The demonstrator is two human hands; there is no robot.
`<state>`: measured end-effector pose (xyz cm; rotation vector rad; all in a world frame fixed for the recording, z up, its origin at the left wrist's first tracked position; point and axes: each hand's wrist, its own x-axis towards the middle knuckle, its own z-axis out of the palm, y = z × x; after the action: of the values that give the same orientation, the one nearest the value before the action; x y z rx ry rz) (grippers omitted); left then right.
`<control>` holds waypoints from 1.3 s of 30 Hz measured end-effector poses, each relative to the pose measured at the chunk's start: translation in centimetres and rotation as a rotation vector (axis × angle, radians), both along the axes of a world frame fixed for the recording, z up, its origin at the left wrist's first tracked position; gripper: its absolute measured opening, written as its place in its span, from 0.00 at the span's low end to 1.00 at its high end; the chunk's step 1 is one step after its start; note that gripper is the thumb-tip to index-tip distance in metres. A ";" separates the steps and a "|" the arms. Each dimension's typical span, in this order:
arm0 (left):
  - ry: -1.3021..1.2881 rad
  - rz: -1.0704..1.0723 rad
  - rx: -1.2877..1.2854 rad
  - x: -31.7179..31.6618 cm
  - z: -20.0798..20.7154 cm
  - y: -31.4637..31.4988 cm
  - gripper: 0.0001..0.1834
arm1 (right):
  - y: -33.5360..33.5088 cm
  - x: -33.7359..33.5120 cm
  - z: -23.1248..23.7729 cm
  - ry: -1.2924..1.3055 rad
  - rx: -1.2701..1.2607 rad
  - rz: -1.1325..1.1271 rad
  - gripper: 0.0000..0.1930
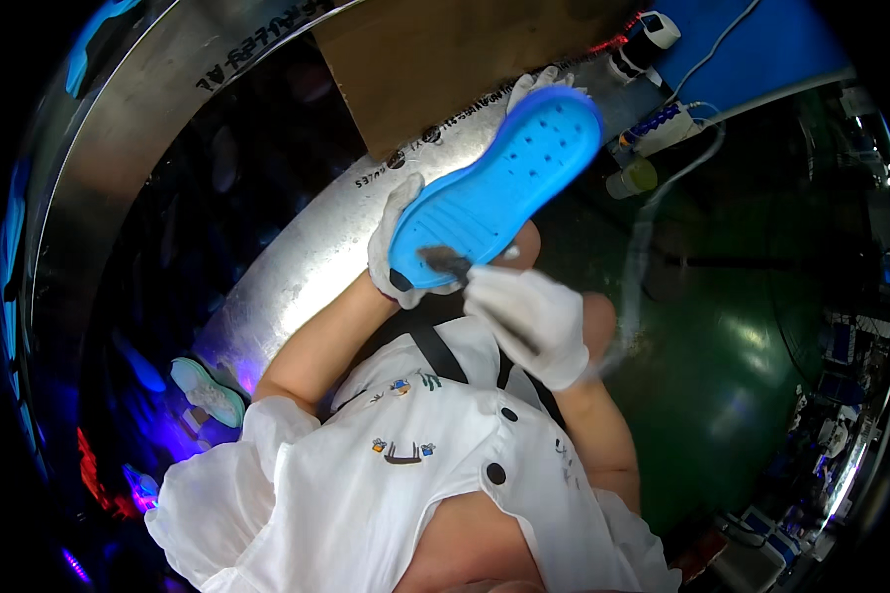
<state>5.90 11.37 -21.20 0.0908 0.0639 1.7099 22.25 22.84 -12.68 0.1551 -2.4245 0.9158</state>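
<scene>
Left grip [387,235] clamped on blue sole [504,183]; right grip [532,321] closed around brush [448,261] over it.

We note in head view: our left hand [384,237], white-gloved, grips blue shoe sole [494,188] at heel end; toe end points up and right. Our right hand [532,321], gloved, blurred, holds dark brush [447,261] over heel end; contact unclear to us. Behind sole: curved metal surface [297,267], brown cardboard sheet [445,69]. Jar [631,179] right of sole; pale shoe [208,392] lower left.
</scene>
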 end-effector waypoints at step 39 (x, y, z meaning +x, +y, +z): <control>1.331 0.411 -0.350 -5.4 5.7 0.1 0.18 | 0.8 1.5 5.0 -0.210 0.369 -0.043 0.19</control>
<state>0.46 11.48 -15.53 0.9881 1.4279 1.7233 23.80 23.63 -7.72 0.1450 -2.7629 0.4764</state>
